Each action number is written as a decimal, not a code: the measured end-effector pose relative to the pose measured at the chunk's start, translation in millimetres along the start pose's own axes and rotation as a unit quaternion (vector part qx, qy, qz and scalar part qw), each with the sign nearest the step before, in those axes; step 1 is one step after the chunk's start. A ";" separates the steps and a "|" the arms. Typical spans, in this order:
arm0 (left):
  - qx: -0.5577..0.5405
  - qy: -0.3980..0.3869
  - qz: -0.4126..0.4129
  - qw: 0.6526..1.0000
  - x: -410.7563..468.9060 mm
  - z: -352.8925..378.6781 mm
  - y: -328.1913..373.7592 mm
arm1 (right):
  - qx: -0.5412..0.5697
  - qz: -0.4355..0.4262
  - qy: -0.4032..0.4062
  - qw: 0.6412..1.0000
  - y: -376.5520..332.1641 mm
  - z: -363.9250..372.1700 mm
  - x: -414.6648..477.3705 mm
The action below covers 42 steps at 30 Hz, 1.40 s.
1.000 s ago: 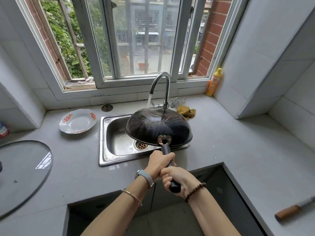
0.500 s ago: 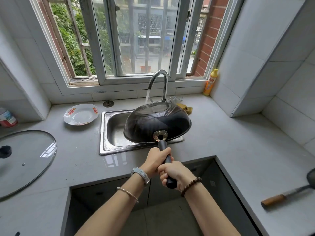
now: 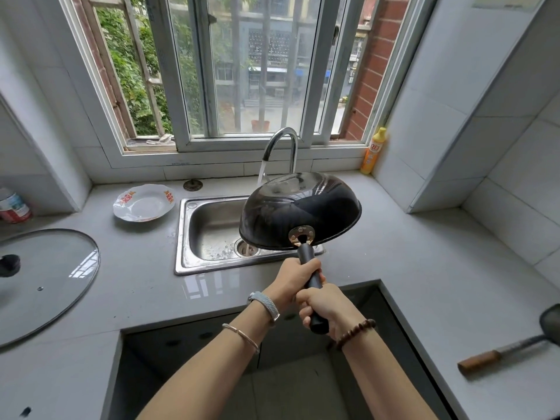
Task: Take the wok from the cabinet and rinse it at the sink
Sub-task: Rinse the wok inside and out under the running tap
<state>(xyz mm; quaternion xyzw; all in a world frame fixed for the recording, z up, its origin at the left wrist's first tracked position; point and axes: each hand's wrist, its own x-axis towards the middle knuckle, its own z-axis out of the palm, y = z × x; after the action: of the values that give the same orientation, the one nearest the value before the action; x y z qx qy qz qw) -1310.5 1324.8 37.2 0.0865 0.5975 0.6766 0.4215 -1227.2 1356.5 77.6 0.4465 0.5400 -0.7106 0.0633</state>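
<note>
Black steel wok [image 3: 303,213] up for rinsing, held dome-up and tilted, straight ahead of the fingers [image 3: 306,309], over the right half of sink [image 3: 212,225]. Gripping handle [image 3: 313,280] two-handed: left hand [image 3: 294,280] nearer the bowl, right hand [image 3: 328,307] at the butt end, all fingers curled fully round it, nothing else held. Running water [image 3: 261,171] from faucet [image 3: 285,144] beyond and slightly left of the fingers, landing behind the wok's far edge; exact contact hidden. To do well: roll the wrists to sweep the stream across the whole shell; keep rim inside the basin to hold runoff off the worktop [image 3: 136,283]; stay clear of the spout; grip firm against likely slip on a wet handle. Judged mid-rinse; inside not visible, probably needs turning over next.
</note>
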 end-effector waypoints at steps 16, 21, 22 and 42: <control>0.082 -0.013 -0.030 0.996 52.6 -49.8 16.4 | 0.093 0.045 0.006 0.995 -25.5 46.6 59.1; 0.075 -0.019 -0.034 0.996 62.4 -58.6 22.9 | 0.098 0.048 0.007 0.994 -34.7 55.5 63.8; 0.074 -0.018 -0.034 0.996 63.3 -59.8 24.5 | 0.100 0.048 0.007 0.994 -36.1 57.3 64.6; 0.147 0.082 -0.014 0.986 -9.9 -67.2 27.1 | 0.138 0.075 -0.083 0.984 -9.3 70.6 7.9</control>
<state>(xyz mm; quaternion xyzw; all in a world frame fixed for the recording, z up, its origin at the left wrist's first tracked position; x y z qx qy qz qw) -1358.6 1270.6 46.7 0.0834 0.7240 0.5806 0.3629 -1277.2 1305.2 79.9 0.4296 0.3949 -0.8061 0.0984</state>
